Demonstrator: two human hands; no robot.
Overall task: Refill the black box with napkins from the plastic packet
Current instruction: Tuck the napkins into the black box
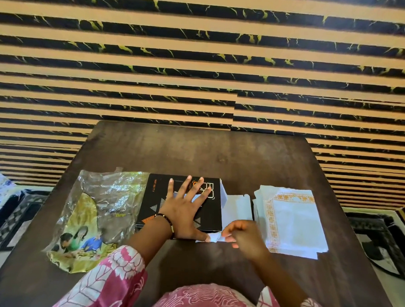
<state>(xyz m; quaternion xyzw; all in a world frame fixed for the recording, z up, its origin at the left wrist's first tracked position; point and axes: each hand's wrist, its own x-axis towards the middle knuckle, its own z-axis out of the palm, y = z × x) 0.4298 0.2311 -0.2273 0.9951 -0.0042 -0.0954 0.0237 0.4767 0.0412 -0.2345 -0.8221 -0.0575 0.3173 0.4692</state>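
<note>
The black box (154, 197) lies flat on the dark table, its lid printed with orange and grey marks. My left hand (183, 212) rests spread flat on the lid, fingers apart. White flaps or napkin paper (237, 206) stick out along the box's right side. My right hand (242, 234), blurred, pinches a white paper corner (214, 236) at the box's near right corner. A stack of white napkins (293, 222) with an orange border pattern lies to the right of the box. The crumpled plastic packet (96, 214) lies to the left, flat and seemingly without napkins inside.
The dark wooden table (197, 151) stands against a wall of striped black and tan panels. Its far half is bare wood. Patterned fabric and floor mats show past the left and right edges. My pink patterned sleeves fill the near edge.
</note>
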